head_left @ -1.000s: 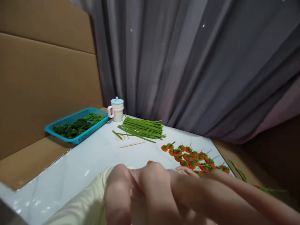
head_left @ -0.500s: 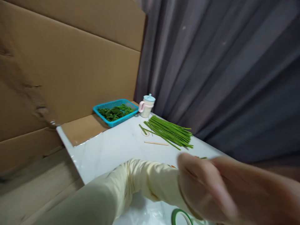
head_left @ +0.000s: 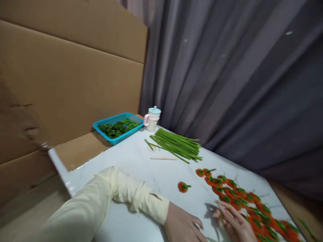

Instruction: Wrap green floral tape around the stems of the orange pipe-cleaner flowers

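My right hand (head_left: 236, 222) is closed in a pinch on a thin, pale greenish strip (head_left: 221, 215), held above the white table. My left hand (head_left: 183, 223), in a cream sleeve, is low in the view with its thumb bent; the bottom edge cuts off its other fingers, so its grip is hidden. To the right of my right hand lies a cluster of small orange persimmon-like ornaments (head_left: 254, 215) with green tops. A single orange ornament (head_left: 182, 187) lies apart, ahead of my left hand.
A bundle of long green stems (head_left: 176, 144) lies at the back of the table (head_left: 131, 168), with a thin wooden stick (head_left: 163, 158) before it. A lidded cup (head_left: 152, 121) stands beside a blue basket (head_left: 114, 140) of green pieces. Cardboard (head_left: 75, 77) and a dark curtain (head_left: 214, 84) border the table.
My hands were raised, blurred and close together in front of the camera. Now they are lower and apart, and the orange ornaments have come into view. The roll of green tape is out of view.
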`<state>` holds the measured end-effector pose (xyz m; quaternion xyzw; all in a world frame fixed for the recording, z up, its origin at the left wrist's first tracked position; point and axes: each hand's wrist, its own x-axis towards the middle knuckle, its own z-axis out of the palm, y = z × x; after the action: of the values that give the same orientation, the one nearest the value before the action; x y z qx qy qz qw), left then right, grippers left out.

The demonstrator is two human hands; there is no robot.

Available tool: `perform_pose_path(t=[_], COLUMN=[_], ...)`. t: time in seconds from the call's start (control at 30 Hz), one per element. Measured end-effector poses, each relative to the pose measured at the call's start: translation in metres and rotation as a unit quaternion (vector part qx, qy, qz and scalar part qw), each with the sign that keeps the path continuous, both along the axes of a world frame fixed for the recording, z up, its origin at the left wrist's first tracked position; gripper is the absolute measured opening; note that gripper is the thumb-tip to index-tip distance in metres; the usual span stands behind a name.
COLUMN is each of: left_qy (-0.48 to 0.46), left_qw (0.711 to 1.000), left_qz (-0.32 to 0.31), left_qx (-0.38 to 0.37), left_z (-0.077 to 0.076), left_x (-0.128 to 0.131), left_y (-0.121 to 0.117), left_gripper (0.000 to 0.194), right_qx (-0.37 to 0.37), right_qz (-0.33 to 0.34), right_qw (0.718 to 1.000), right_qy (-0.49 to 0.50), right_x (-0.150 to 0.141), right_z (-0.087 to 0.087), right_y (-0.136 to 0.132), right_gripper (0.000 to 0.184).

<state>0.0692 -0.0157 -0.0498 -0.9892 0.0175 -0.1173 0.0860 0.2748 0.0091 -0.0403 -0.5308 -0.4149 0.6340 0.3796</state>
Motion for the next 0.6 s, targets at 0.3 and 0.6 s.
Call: perform_pose_path(t=[0.3, 0.6], left_qy=[-0.112, -0.356], left_qw=[0.970, 0.896], left_qz=[0.026, 0.228], left_qx=[-0.216, -0.137], left_z=[0.007, -0.028], left_x=[0.003, -0.036], left_y=[0.016, 0.024], left_gripper=[0.048, 0.046], right_qx=[0.054, 0.069], right_qz=[0.020, 0.017], right_qw=[0.987, 0.980], right_qy=[0.151, 0.188], right_x=[-0.005, -0.003], right_z=[0.005, -0.007], right_y=[-0.002, 0.001], right_gripper=[0.030, 0.031])
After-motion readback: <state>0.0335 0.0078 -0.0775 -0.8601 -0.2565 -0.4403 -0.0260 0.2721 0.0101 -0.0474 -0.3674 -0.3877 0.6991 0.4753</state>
